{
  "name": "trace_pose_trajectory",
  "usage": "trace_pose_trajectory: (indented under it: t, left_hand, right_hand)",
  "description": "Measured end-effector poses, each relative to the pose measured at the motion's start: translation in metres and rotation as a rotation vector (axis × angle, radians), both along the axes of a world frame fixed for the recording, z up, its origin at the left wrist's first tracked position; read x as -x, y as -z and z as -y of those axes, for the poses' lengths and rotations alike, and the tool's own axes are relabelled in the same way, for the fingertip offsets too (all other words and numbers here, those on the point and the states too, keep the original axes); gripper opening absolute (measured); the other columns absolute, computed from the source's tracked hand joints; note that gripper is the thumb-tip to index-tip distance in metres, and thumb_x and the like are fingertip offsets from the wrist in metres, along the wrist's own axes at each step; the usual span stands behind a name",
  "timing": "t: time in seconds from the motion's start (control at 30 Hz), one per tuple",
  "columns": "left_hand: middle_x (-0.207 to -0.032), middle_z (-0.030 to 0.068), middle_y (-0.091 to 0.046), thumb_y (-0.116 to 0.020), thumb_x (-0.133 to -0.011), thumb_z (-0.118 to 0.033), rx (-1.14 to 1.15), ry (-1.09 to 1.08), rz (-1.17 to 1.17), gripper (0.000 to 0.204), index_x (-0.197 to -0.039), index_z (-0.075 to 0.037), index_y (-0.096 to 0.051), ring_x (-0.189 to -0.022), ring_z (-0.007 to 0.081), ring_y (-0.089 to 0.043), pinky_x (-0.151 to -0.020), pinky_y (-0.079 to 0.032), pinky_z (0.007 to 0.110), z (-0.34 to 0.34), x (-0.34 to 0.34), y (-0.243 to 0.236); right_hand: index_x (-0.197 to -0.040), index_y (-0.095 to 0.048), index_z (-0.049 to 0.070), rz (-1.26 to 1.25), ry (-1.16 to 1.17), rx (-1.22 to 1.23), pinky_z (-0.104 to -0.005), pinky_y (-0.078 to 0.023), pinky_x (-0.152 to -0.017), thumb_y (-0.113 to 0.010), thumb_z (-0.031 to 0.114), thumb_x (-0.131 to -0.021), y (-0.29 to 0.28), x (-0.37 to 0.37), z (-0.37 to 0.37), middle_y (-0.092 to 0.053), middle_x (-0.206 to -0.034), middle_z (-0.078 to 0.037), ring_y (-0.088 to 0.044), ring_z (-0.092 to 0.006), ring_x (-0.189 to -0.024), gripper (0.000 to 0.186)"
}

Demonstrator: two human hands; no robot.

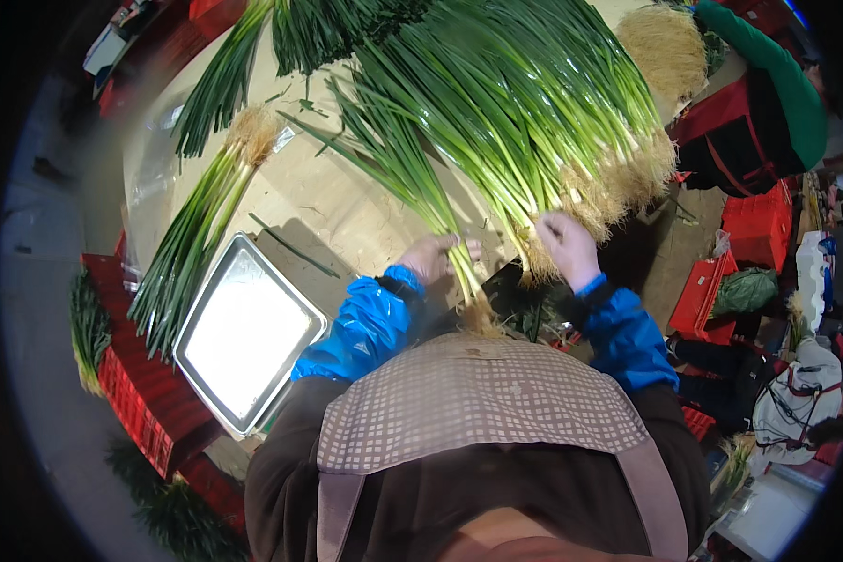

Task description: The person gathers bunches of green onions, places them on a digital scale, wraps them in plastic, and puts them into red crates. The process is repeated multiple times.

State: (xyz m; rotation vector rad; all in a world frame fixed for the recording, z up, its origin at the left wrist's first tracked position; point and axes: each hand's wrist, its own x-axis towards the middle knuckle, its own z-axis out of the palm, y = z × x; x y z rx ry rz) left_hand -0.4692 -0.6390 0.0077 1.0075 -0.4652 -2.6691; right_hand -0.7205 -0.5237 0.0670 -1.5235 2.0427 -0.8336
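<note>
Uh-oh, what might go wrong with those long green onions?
The big pile is packed close together, so if the right hand pulls at a stalk there, neighbours might come too. The bunch in the left hand has long leaves spreading toward the pile, so they could tangle. Its roots look close to the checked apron and might dirty it.

This is looking like a vegetable-packing workplace: long rooted green onions (pixel 525 112) are lying heaped across a broad table (pixel 295 201), near a shiny tray (pixel 248 328). Red plastic crates (pixel 155 403) are standing around it, another person in green (pixel 801 103) is occupying its right side, and a checked apron (pixel 478 403) is covering the wearer's chest.
</note>
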Motion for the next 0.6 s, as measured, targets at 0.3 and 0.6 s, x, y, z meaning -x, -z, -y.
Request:
trace_pose_trajectory:
  t: [0.3, 0.6]
  left_hand:
    - [-0.119, 0.0168, -0.061, -0.056, -0.095, -0.018, 0.078, 0.176, -0.061, 0.044, -0.134, -0.001, -0.045, -0.112, 0.0297, -0.059, -0.094, -0.049, 0.044, -0.036, 0.004, 0.009]
    - [-0.104, 0.0183, -0.065, -0.061, -0.087, -0.003, 0.114, -0.122, 0.03, 0.045, -0.13, 0.003, -0.048, -0.095, 0.0278, -0.065, -0.082, -0.056, 0.041, -0.018, 0.033, 0.01]
  right_hand:
    - [-0.106, -0.062, 0.004, -0.288, 0.078, -0.019, -0.0438, -0.048, -0.085, -0.068, 0.026, -0.08, 0.022, -0.004, 0.072, -0.063, -0.105, -0.02, -0.06, -0.0369, -0.098, 0.034]
    - [-0.104, -0.062, 0.004, -0.413, -0.12, -0.4, -0.0434, -0.05, -0.087, -0.067, 0.025, -0.078, 0.016, -0.018, 0.1, -0.065, -0.099, -0.019, -0.063, -0.0385, -0.092, 0.034]
